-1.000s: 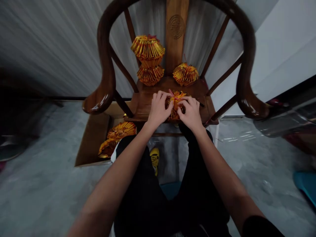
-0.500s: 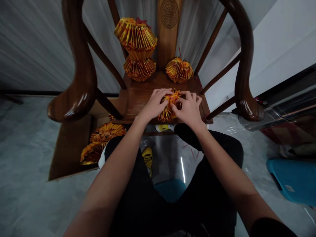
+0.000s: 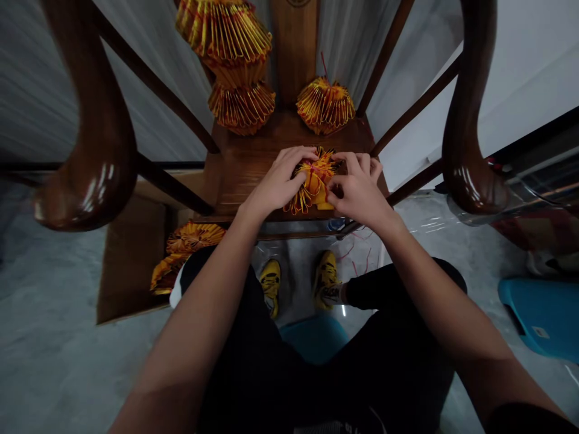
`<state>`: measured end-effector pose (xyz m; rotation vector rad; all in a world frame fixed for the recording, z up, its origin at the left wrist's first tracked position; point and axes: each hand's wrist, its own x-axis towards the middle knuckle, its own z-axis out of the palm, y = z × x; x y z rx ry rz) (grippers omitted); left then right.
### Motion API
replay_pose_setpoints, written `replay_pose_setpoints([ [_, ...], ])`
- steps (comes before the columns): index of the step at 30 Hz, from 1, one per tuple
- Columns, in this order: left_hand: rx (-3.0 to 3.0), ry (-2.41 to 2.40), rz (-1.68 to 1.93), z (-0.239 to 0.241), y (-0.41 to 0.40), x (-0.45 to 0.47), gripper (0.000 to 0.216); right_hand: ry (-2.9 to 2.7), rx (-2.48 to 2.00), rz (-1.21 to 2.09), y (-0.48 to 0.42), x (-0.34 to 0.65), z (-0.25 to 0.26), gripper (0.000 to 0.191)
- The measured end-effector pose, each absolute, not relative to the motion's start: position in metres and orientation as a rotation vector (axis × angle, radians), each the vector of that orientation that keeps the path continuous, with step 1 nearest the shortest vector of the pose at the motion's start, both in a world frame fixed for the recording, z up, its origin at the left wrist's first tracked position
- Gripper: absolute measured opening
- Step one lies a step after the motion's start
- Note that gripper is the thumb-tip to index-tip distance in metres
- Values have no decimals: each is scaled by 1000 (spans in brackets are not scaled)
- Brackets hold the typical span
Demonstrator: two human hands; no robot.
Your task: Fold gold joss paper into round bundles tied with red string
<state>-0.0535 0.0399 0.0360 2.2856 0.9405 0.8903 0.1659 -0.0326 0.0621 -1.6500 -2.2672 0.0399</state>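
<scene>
A gold and orange pleated paper ornament [image 3: 314, 181] rests at the front of the wooden chair seat [image 3: 239, 175]. My left hand [image 3: 283, 181] curls round its left side, thumb on the folds and fingers over the far edge. On the other side my right hand [image 3: 359, 181] pinches the ornament's right edge between thumb and forefinger, its other fingers bent. Behind, a small pleated bundle [image 3: 325, 105] with a red string on top sits on the seat. To its left stands a taller stack of pleated gold paper [image 3: 242, 99]. The fingertips partly hide the ornament.
The chair's curved armrests [image 3: 97, 163] rise on both sides. A cardboard box [image 3: 131, 265] with more pleated gold paper [image 3: 194, 238] stands on the floor at left. A blue plastic stool [image 3: 543, 316] is at right. Red string scraps [image 3: 362, 259] lie under the chair.
The view has shifted nearer the chair. My right leg has swung outward and its yellow shoe now shows on the floor. Both hands stay on the ornament, the right one turned slightly outward.
</scene>
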Motion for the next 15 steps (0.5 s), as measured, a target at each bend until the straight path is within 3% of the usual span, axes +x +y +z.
replay_pose_setpoints([
  [9,2309,890,824,43,43,-54,29,-2337,-1508,-22,-35,179,54,2],
  [15,2319,877,806,44,51,-62,39,-2382,-1423,-6,-41,186,43,12],
])
